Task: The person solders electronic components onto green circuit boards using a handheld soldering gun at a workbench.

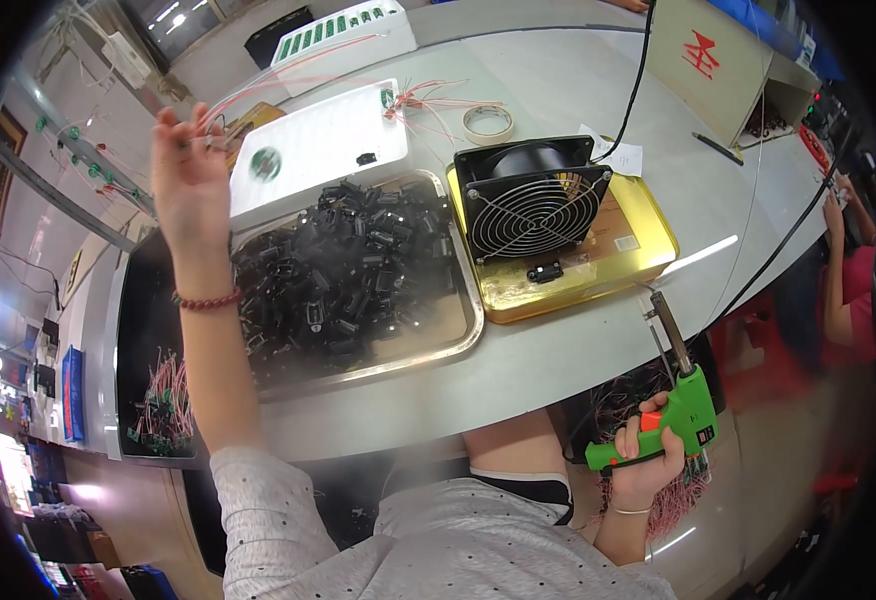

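Note:
My left hand (pixel 190 165) is raised beside the left edge of a white foam tray (pixel 308 140). Thin pink wires (pixel 263 78) run from its fingers toward the upper right; motion smear hides whether the fingers grip them. Close to that hand, a round green circuit board (pixel 266 163) shows blurred over the tray. Low on the right, my right hand (pixel 648 455) is wrapped around a green soldering gun (pixel 693 412), its metal tip pointing up toward the table edge. A small black part (pixel 545 272) lies in a yellow tin lid (pixel 608 275).
A metal tray (pixel 463 335) heaped with black parts (pixel 358 250) sits at centre. A black fan (pixel 538 205) stands in the yellow lid. Behind are a tape roll (pixel 488 124) and another wired board (pixel 389 103). A black cable (pixel 788 235) crosses the right; another person's arm (pixel 838 280) shows there.

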Motion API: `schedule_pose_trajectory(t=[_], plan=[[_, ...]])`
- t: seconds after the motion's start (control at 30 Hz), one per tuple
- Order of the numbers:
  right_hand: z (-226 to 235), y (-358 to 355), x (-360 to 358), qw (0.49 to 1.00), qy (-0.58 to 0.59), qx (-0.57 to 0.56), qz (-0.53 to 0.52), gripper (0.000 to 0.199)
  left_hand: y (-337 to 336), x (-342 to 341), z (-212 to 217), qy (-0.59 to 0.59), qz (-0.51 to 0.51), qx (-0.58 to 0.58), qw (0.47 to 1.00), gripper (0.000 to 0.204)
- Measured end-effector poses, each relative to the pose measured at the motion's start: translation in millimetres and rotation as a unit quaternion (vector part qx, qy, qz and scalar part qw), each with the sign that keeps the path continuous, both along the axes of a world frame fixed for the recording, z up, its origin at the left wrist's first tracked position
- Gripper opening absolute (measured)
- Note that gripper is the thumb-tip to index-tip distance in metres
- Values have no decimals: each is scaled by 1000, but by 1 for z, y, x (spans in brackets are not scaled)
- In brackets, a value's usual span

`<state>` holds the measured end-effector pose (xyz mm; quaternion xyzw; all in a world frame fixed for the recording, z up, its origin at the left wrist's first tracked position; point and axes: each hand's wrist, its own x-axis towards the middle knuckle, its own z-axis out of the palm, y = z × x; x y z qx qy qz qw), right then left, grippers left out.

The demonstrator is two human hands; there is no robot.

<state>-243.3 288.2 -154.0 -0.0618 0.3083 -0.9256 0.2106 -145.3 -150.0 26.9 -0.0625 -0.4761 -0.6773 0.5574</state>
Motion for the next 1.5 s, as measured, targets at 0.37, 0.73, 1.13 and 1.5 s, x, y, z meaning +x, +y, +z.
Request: schedule_pose_trajectory(t=[0.37,0.73,1.13,1.5], plan=[[5,1,-1,1000,-16,0,-1,36,168,-25,-28,-403,-319,-115,850,27],[-4,2,-4,998,-50,2,-30,42,156,-64,-87,-563,-327,-207,730,22],[-1,-3,-8,1000,-18,17,5,37,162,-74,-98,-559,-179,-329,739,14],[4,-11,-6,999,-42,28,2,41,162,-76,-111,-477,-117,-337,803,11]])
